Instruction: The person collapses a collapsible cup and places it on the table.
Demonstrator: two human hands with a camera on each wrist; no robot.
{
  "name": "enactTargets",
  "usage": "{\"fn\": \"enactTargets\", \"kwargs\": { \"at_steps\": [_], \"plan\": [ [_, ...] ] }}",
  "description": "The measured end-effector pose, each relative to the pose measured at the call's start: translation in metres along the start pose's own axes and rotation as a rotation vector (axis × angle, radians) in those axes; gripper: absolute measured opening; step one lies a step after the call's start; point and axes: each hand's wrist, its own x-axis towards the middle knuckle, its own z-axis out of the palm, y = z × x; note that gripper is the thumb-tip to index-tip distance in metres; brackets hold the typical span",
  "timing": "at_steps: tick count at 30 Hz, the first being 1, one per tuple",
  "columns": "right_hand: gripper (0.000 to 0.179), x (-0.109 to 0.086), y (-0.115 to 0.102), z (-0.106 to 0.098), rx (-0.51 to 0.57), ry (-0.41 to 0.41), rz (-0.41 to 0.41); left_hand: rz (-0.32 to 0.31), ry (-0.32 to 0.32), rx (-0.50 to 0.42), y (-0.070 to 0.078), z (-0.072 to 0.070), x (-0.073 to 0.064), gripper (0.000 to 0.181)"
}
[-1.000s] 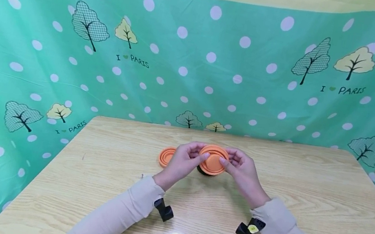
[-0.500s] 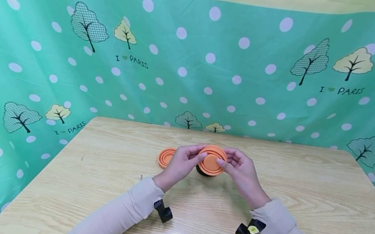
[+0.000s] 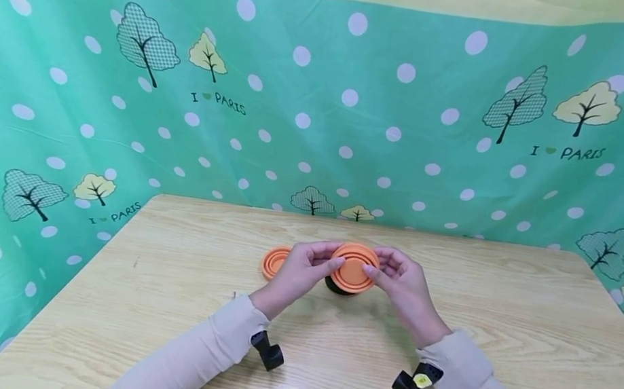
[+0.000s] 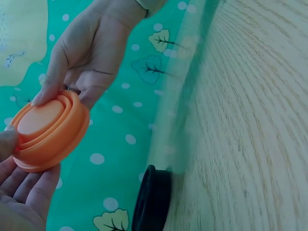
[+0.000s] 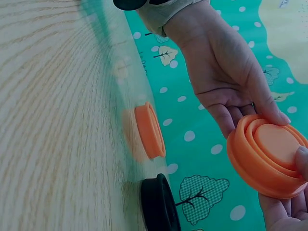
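Both hands hold an orange collapsible silicone cup [image 3: 353, 275], folded flat into rings, its round base facing the head camera. My left hand [image 3: 301, 274] grips its left edge and my right hand [image 3: 406, 291] its right edge. Each thumb lies on the ringed face, with the other fingers behind the rim. In both wrist views the cup [image 4: 45, 127] is held up off the table. Below it, partly covered in the head view, a black round ring-like piece [image 5: 158, 204] sits on the table. Left of that lies a second orange folded ringed piece [image 5: 150, 130].
The wooden table [image 3: 188, 339] has a patterned green curtain [image 3: 279, 93] hanging behind it and along its left side. Each sleeved forearm wears a black wrist camera, the left one [image 3: 268, 352] and the right one [image 3: 412, 382].
The thumbs have shifted slightly on the held cup, and its round middle now appears flatter against the rings. Both hands stay in nearly the same place.
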Motion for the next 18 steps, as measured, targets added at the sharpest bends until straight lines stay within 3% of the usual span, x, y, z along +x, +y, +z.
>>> {"fn": "enactTargets", "kwargs": {
  "at_steps": [5, 13, 18],
  "plan": [
    [0.040, 0.001, -0.001, -0.002, -0.030, -0.008, 0.000, -0.006, -0.006, 0.010, -0.012, -0.006, 0.006, 0.035],
    [0.041, 0.002, 0.001, -0.004, -0.063, -0.037, 0.005, -0.035, -0.001, 0.017, -0.010, -0.011, 0.004, 0.031],
    [0.041, 0.001, 0.002, -0.005, -0.029, -0.055, -0.012, -0.041, -0.002, 0.014, -0.010, -0.012, 0.003, 0.030]
  ]
}}
